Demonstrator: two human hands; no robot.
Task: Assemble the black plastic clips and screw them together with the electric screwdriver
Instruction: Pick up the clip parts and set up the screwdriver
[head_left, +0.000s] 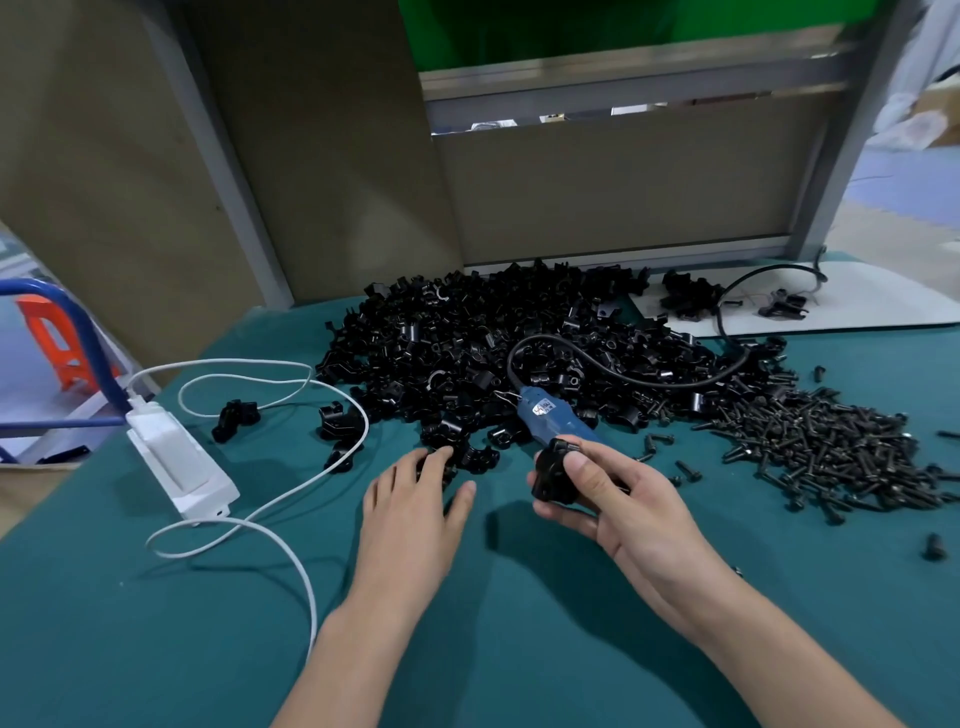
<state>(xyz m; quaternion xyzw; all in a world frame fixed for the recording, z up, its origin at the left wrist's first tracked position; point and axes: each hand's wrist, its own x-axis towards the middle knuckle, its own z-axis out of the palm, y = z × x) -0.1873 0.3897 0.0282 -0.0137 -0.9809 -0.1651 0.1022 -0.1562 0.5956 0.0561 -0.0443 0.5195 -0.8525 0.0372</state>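
Note:
A big heap of black plastic clips (467, 343) covers the middle of the green table (156, 623). Black screws (831, 452) lie in a pile at the right. The blue electric screwdriver (550, 418) lies at the heap's front edge, its black cord looping back over the clips. My right hand (597, 499) holds a black clip (556, 475) between thumb and fingers, just in front of the screwdriver. My left hand (415, 493) lies palm down with its fingers stretched out, the fingertips touching loose clips (457, 460) at the heap's near edge.
A white power adapter (176, 462) with white cables sits at the left, next to two stray clips (234, 418). A white sheet (831, 306) with a few clips lies at the back right. Brown panels in a grey frame wall off the back.

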